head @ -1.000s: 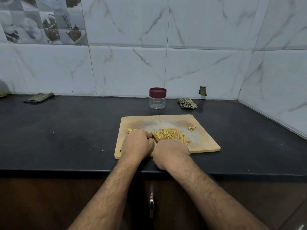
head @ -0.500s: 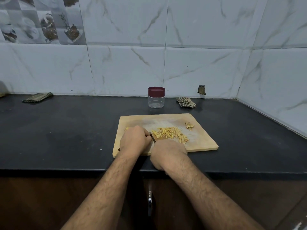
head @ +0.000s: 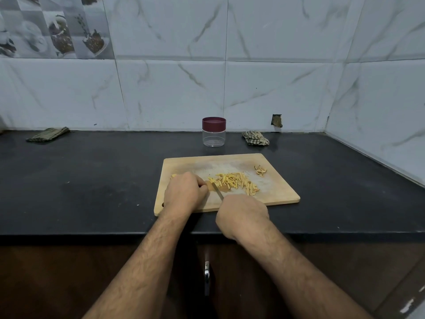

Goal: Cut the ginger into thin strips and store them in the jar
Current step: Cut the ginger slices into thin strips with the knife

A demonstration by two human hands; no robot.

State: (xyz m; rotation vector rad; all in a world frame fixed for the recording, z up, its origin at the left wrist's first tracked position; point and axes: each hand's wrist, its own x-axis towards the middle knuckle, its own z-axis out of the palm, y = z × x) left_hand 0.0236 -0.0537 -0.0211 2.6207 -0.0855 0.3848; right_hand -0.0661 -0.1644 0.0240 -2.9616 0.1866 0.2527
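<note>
Head view: left hand (head: 185,194) curls over a ginger piece, right hand (head: 241,215) grips the knife (head: 218,192). Cut strips (head: 234,183), just beyond it, look light, loose; gather by pinching.

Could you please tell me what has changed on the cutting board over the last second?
Very little. The right hand has drawn slightly back toward the counter edge, baring more of the knife blade. The left hand still holds ginger down beside it. The strip pile, peel scraps, board and closed jar stayed put.
</note>
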